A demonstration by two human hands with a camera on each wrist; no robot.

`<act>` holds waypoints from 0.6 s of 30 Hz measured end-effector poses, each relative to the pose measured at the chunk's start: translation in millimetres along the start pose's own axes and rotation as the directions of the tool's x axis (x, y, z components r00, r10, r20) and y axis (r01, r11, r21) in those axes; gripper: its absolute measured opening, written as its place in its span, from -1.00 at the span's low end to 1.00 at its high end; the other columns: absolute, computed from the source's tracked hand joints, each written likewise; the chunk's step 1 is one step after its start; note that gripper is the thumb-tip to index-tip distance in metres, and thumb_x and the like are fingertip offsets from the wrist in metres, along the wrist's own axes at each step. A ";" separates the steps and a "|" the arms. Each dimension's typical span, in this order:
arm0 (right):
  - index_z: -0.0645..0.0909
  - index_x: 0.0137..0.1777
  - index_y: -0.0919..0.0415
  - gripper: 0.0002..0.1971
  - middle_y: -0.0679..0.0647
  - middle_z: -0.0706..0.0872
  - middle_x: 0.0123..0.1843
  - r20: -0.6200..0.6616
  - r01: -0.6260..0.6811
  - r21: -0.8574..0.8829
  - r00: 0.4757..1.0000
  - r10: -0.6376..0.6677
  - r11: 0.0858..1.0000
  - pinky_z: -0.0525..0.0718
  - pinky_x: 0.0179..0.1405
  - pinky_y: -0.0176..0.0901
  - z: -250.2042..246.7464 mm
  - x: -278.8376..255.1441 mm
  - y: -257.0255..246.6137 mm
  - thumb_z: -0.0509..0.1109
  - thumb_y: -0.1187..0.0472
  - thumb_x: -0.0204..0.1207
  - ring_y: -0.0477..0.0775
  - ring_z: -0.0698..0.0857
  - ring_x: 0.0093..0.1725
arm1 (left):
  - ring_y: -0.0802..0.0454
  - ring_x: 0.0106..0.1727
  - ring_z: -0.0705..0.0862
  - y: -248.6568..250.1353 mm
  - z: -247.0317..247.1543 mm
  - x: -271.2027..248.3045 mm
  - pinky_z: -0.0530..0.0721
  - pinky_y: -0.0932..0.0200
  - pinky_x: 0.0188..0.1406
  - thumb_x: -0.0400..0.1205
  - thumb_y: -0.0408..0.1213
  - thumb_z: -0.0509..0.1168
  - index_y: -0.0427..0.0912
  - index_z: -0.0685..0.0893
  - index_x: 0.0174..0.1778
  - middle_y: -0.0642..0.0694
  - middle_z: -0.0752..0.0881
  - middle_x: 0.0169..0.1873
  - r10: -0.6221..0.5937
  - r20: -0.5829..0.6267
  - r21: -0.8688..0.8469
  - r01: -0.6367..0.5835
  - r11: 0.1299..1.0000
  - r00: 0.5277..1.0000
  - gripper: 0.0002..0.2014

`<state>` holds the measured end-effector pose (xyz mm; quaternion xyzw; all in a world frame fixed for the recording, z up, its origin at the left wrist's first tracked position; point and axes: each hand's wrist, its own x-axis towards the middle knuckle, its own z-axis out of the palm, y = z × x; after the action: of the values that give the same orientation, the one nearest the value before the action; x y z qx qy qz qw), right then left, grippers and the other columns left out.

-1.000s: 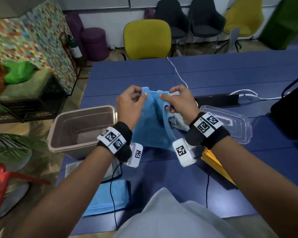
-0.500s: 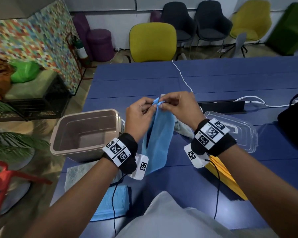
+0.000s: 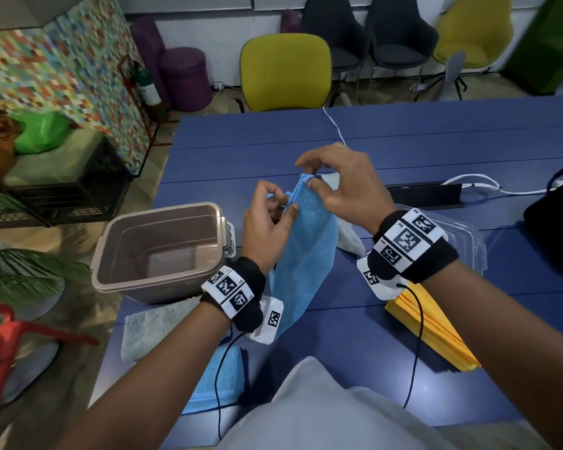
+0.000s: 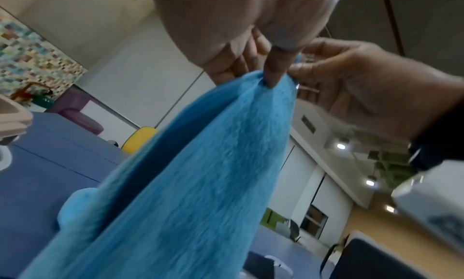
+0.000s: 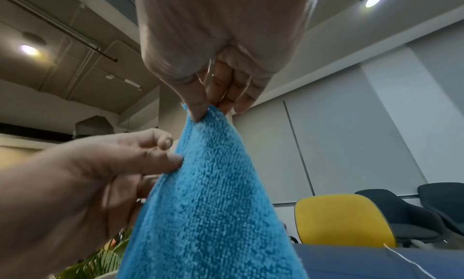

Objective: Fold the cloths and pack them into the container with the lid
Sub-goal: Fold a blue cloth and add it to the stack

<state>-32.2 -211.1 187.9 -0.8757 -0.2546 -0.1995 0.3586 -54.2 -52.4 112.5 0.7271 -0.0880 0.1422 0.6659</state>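
Observation:
A blue cloth (image 3: 306, 254) hangs doubled lengthwise above the blue table (image 3: 403, 131). My right hand (image 3: 307, 180) pinches its top corners between thumb and fingers, as the right wrist view shows (image 5: 208, 110). My left hand (image 3: 286, 204) pinches the cloth's left edge a little lower, thumb in front (image 4: 270, 76), fingers behind. The cloth's lower end falls behind my left wrist. The brown container (image 3: 127, 222) stands open and empty to the left. Its clear lid (image 3: 468, 241) lies to the right, behind my right wrist.
A folded yellow cloth stack (image 3: 433, 336) lies under my right forearm. A grey cloth (image 3: 153, 329) and a folded blue cloth (image 3: 221, 378) lie at the near left edge. A pale cloth (image 3: 350, 240) lies behind the hanging one. A black bar (image 3: 426, 194) and white cable (image 3: 468, 183) sit farther back.
The two top corners were brought together and the cloth now hangs doubled. My right hand has risen with the corners; my left hand has shifted lower along the edge.

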 end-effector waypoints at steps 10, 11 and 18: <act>0.69 0.06 0.22 -0.83 0.01 0.76 -0.08 -0.170 0.009 0.071 0.985 0.004 0.997 0.67 0.01 -0.13 -40.6 13.5 -3.6 0.44 0.35 0.49 -0.10 0.69 -0.06 | 0.04 -0.24 0.69 -65.5 -13.4 -28.6 0.72 0.13 -0.23 0.63 -0.08 0.38 -0.12 0.65 0.13 0.00 0.74 -0.19 0.100 0.088 0.498 -0.131 0.857 0.991 -0.76; 0.69 0.06 0.23 -0.84 0.03 0.76 -0.08 -0.179 0.009 0.070 0.984 0.004 0.998 0.68 0.00 -0.12 -43.8 14.7 -3.3 0.44 0.35 0.48 -0.10 0.70 -0.07 | 0.00 -0.18 0.72 -71.4 -15.3 -29.8 0.76 0.08 -0.19 0.64 -0.08 0.35 -0.12 0.66 0.15 -0.03 0.76 -0.14 0.074 0.085 0.501 -0.107 0.859 0.994 -0.75; 0.72 0.03 0.21 -0.84 -0.06 0.76 -0.06 -0.192 -0.018 0.013 0.981 0.020 1.000 0.69 0.00 -0.18 -61.2 14.9 6.8 0.46 0.33 0.45 -0.14 0.70 -0.07 | -0.09 -0.36 0.70 -87.9 -33.6 -23.6 0.47 0.31 -0.33 0.60 -0.22 0.41 -0.20 0.75 -0.17 -0.12 0.75 -0.34 0.129 0.136 0.698 -0.187 0.692 0.982 -0.87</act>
<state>-26.6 -255.5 232.8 -0.8526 -0.2116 -0.2784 0.3882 -51.6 -11.9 24.4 0.9211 -0.1145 0.1937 0.3176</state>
